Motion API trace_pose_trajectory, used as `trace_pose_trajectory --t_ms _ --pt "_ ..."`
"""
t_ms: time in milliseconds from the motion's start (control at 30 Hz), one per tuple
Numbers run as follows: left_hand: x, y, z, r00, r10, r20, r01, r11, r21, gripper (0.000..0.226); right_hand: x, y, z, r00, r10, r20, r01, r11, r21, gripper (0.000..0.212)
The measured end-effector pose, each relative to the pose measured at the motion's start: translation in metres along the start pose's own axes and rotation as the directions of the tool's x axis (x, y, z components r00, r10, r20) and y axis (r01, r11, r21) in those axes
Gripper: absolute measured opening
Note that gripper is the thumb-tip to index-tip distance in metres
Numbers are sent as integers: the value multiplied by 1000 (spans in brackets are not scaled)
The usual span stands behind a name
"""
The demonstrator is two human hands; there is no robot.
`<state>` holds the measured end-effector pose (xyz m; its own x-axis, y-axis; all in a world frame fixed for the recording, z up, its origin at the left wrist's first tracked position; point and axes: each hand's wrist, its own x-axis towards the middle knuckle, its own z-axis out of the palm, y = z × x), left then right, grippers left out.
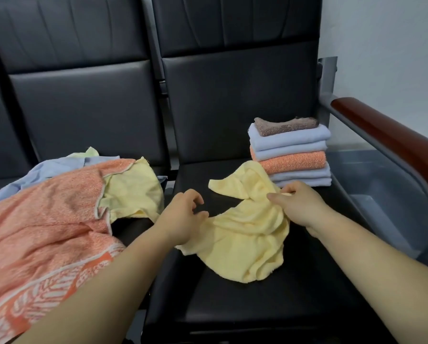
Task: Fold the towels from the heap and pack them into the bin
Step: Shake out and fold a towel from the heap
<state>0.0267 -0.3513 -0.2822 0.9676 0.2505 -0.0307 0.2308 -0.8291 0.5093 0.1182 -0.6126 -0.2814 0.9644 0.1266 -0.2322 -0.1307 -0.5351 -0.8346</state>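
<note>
A crumpled yellow towel (245, 237) lies on the black seat (257, 306), stretched between the two hands. The right hand (299, 204) pinches a fold of it between thumb and fingertips near its upper right part. The left hand (183, 214) sits on the towel's left edge with its fingers curled. Cloth runs under the palm, but I cannot tell whether this hand actually grips any. The far corner of the towel lies flat on the seat beyond the hands.

Left of the left hand is the heap (59, 219), spread over the neighbouring seat. A large orange towel with a pale leaf pattern lies on top, with yellow and light blue cloth showing under and behind it.

Just beyond the right hand stands a stack (292, 155) of folded towels, touching the yellow towel's far edge. It has a brown one on top, then light blue, orange and light blue.

Right of the right hand, past the seat's edge, is the grey bin (386, 194), under a wooden armrest (394, 135).
</note>
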Motion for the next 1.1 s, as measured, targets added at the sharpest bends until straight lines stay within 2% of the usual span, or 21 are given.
trace_pose_trajectory --t_ms 67,133,200,300,333,433,533,633,700,800,867,933,967,1033,1100 --pt "-5 2 2 996 84 16 -84 996 8 14 -3 1 6 997 -67 -26 58 966 -251 45" --pt "-11 6 3 985 168 34 -168 986 19 10 -8 -2 9 987 -158 -30 125 870 -476 42" --pt "-15 8 6 977 199 79 -204 977 58 13 -16 -8 13 975 -223 1 180 783 -596 30" --pt "-15 6 12 964 160 212 -196 967 161 22 -21 -8 22 948 -287 137 300 665 -683 19" --pt "-15 6 13 957 151 248 -207 954 218 25 -22 -7 24 933 -302 195 353 668 -655 15" --pt "-13 8 19 948 174 267 -265 895 358 25 -26 -6 27 898 -318 303 431 773 -465 11" --pt "-11 11 20 954 177 241 -257 898 357 16 -29 -3 28 867 -317 384 478 747 -462 22" --pt "-10 17 6 984 105 143 -115 991 62 19 -27 1 30 878 -298 375 469 691 -550 23" --pt "-11 22 -10 995 27 93 -9 983 -182 17 -26 -4 29 894 -298 335 437 744 -505 12" --pt "-12 23 -29 992 -99 74 122 872 -474 15 -23 -17 24 908 -342 244 394 893 -217 6" --pt "-11 23 -36 982 -171 82 185 759 -624 15 -22 -24 23 910 -370 186 383 923 -39 2" --pt "-12 24 -42 970 -230 83 221 684 -695 18 -25 -26 23 898 -383 216 385 922 35 10" --pt "-12 24 -44 966 -248 70 226 689 -689 18 -27 -27 22 889 -378 258 389 921 11 17" --pt "-14 24 -48 973 -229 37 206 776 -597 16 -33 -28 20 872 -351 340 419 896 -150 31" --pt "-19 26 -52 984 -163 69 176 876 -449 24 -37 -28 16 864 -344 368 457 843 -284 31"
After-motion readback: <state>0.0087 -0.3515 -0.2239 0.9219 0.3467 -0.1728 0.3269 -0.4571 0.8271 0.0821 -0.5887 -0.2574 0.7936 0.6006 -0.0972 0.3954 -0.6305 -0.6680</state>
